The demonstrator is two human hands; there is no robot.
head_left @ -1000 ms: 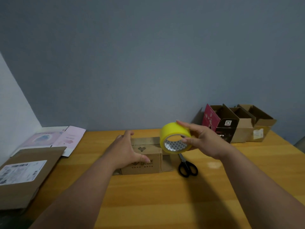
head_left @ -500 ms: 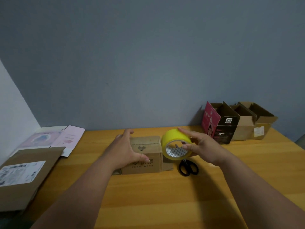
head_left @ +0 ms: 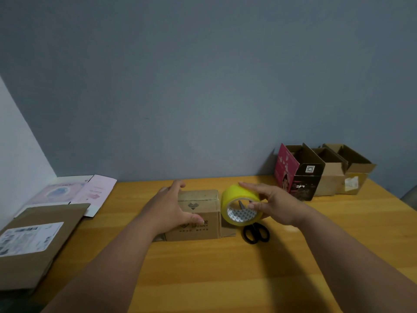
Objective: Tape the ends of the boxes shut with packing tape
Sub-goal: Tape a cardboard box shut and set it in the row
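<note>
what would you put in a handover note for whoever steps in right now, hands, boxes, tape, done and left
Left hand: fingers over the small brown cardboard box at mid-table, thumb on its front.
Right hand: grips the yellow roll of packing tape beside the box's right end.
Black-handled scissors lie on the wooden table under the roll.
Three open boxes stand far right; flattened cardboard lies left.
Done: no tape visibly applied.
Left: tape this box's ends, then the others.

Left hand point(head_left: 171, 211) steadies brown box point(head_left: 198, 216); right hand point(head_left: 274, 206) grips yellow tape roll point(head_left: 240, 204).
</note>
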